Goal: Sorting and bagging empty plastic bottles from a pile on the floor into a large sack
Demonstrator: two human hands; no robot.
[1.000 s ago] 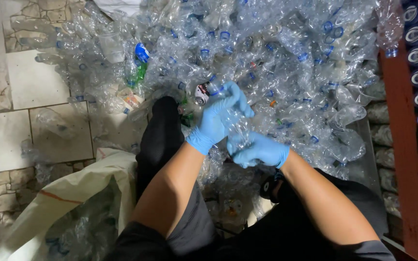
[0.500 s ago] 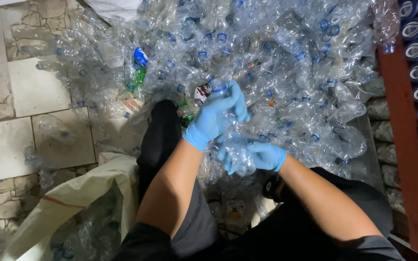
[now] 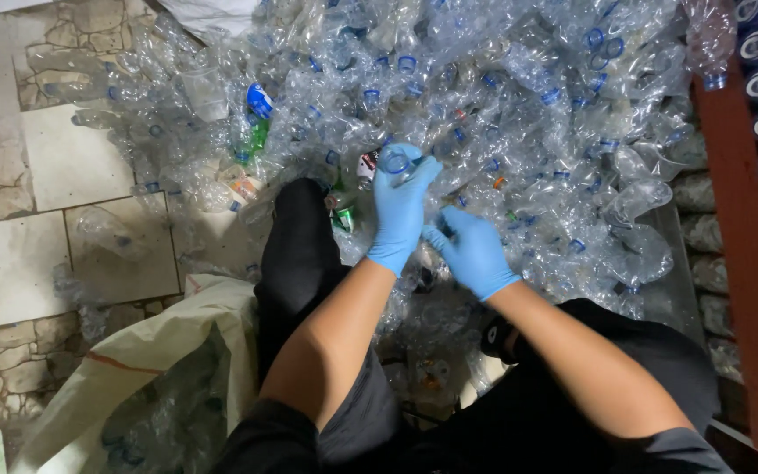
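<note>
Gloves of blue cover both hands. Her left hand (image 3: 401, 206) is curled around a clear plastic bottle (image 3: 399, 163), held over the heap of bottles (image 3: 519, 105); the right hand (image 3: 471, 250), fingers bent, sits just beside it. A white sack (image 3: 146, 369) lies lower left on the tile floor (image 3: 19, 263).

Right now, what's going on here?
A seated person in blue gloves works over a big pile of crushed clear plastic bottles on a tiled floor. The left hand holds a clear bottle up by its neck end; the right hand sits just beside it, fingers curled. An open white sack with some bottles inside lies at the person's left.
</note>
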